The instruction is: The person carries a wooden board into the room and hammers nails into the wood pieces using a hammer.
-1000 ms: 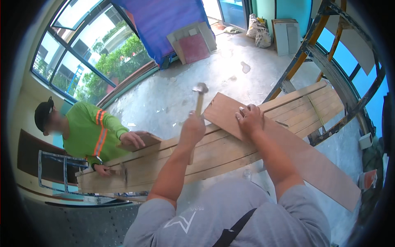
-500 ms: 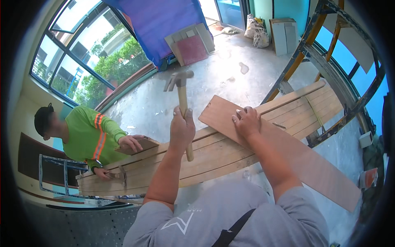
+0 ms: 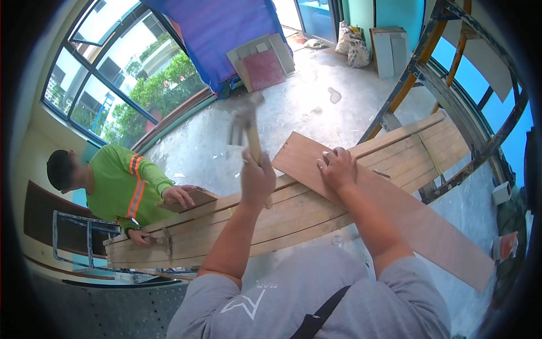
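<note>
My left hand [image 3: 258, 179] is closed round the wooden handle of a claw hammer [image 3: 255, 141], whose blurred metal head is raised above the planks. A long reddish-brown plywood board [image 3: 406, 217] lies slantwise over the bench of wooden planks [image 3: 299, 212]. My right hand [image 3: 339, 168] holds this board near its far end, thumb on the top face and fingers bent at the far edge; their tips are partly hidden. White patches show on some fingertips. The hammer head is apart from the board, to its left.
At the left, a co-worker in a green shirt [image 3: 121, 181] holds a small board [image 3: 195, 199] and another hammer [image 3: 165, 240] on the same planks. A stepladder [image 3: 403, 73] stands at the right end. Panels [image 3: 265, 70] lean on a blue-covered object behind.
My left hand and the hammer have moved slightly right, and the hammer head has tilted. My right hand and the board stay nearly in place. The co-worker's head has shifted slightly.
</note>
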Motion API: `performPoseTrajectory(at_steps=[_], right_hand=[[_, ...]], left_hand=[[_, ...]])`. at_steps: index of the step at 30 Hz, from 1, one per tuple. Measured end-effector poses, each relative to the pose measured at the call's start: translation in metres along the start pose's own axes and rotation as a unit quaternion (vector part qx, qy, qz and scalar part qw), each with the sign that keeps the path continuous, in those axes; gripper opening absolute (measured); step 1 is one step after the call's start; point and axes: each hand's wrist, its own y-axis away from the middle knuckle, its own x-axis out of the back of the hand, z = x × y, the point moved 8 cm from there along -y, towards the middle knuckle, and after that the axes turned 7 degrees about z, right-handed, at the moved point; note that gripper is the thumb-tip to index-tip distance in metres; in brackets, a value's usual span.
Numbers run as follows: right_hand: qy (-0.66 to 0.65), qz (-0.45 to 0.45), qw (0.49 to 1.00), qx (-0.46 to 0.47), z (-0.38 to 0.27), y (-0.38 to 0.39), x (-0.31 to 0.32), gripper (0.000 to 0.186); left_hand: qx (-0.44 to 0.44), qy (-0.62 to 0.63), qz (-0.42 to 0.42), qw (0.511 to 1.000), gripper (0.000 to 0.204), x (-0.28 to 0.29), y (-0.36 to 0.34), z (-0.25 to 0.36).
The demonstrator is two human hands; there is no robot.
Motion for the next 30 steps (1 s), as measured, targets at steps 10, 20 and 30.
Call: performPoseTrajectory(at_steps=[10,20,30], right_hand=[[0.001,0.012,1.0,0.002,0.01,0.002,-0.002,0.025],[0.019,-0.019,1.0,0.003,0.001,-0.003,0.0,0.031],[0.033,-0.016,0.999,0.013,-0.006,-0.002,0.003,0.045]], left_hand=[[-0.089,-0.011,0.04,0.995,0.029,0.043,-0.025,0.074],[0.069,-0.073,-0.085,0.991,0.036,0.006,-0.028,-0.015],[0.143,-0.153,-0.22,0.953,0.047,-0.015,0.056,-0.047]])
